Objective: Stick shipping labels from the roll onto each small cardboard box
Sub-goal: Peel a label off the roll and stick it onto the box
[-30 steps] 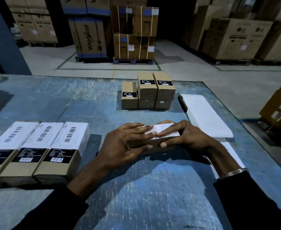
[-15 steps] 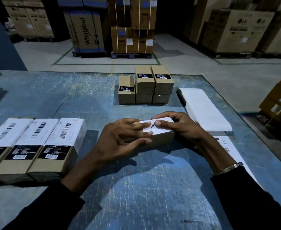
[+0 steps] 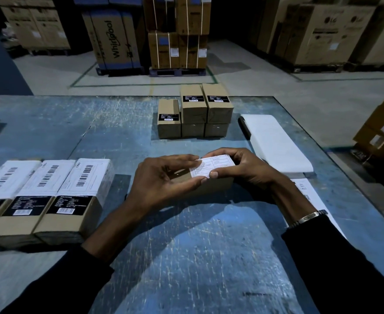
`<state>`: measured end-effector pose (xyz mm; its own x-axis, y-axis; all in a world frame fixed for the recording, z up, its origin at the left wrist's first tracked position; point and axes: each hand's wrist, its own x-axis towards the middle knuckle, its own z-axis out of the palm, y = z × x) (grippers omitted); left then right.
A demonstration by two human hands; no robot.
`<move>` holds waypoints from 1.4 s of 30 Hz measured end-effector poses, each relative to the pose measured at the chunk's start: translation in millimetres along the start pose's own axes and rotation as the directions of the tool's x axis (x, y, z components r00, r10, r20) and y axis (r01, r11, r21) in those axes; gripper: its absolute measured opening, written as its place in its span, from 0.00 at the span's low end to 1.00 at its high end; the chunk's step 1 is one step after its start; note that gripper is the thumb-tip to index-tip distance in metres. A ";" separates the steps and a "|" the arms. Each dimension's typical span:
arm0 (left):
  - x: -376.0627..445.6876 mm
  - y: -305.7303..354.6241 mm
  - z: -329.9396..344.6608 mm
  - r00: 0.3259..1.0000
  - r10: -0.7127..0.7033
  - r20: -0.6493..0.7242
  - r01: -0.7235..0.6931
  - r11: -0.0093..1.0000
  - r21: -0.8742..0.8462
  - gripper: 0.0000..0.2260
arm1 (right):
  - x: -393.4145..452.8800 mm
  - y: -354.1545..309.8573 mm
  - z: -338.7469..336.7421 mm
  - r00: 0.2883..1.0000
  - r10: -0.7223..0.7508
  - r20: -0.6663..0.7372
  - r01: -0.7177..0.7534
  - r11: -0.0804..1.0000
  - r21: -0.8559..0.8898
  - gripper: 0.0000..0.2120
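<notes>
From the head view, the small cardboard box (image 3: 205, 185) being labelled lies on the blue table (image 3: 123, 132) directly between the two hands, a little right of the middle of the scene, its long axis running left to right across the person's front. The white shipping label (image 3: 213, 166) covers the right part of the top face, its own long axis following the box's; bare cardboard shows at the left, under the left fingers. The left hand (image 3: 161, 182) curls round the left end, fingers laid over the top and reaching the label's left edge, thumb on the near side. The right hand (image 3: 243, 168) grips the right end, fingers hooked over the far edge, thumb tip pressing the label's near edge down. Both hands touch the box, so neither is nearer; the left covers the unlabelled end. As I judge it, the coming move turns on that left-to-right axis: the label needs smoothing along it. Three labelled boxes (image 3: 73, 196) lie side by side at the left, long axes pointing away from the person (barcodes at the far end), well apart from the hands. An unlabelled stack (image 3: 194, 112) stands beyond, and the label roll (image 3: 274, 143) trails its white strip toward the right forearm.
</notes>
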<state>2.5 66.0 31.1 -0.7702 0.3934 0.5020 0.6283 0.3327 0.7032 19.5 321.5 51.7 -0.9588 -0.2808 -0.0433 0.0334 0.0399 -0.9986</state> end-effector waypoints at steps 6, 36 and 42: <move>3.0 -3.6 -3.1 0.998 0.010 0.055 -0.012 0.999 0.032 0.21 | 0.1 0.4 -5.1 1.000 -0.025 0.018 0.027 0.998 -0.061 0.20; 5.2 8.0 1.0 0.988 -0.150 0.039 0.134 0.956 0.260 0.29 | -1.1 4.4 -23.8 0.947 -0.015 0.322 -0.042 0.985 0.168 0.37; 1.2 7.5 0.0 0.992 -0.119 0.033 0.108 0.967 0.230 0.26 | -7.2 8.6 -44.0 0.957 -0.049 0.285 -0.023 0.969 0.246 0.34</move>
<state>6.2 69.0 37.0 -0.8353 0.3790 0.3983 0.5497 0.5612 0.6188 14.3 366.1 44.7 -0.8389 -0.5443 -0.0003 0.1239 -0.1905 -0.9738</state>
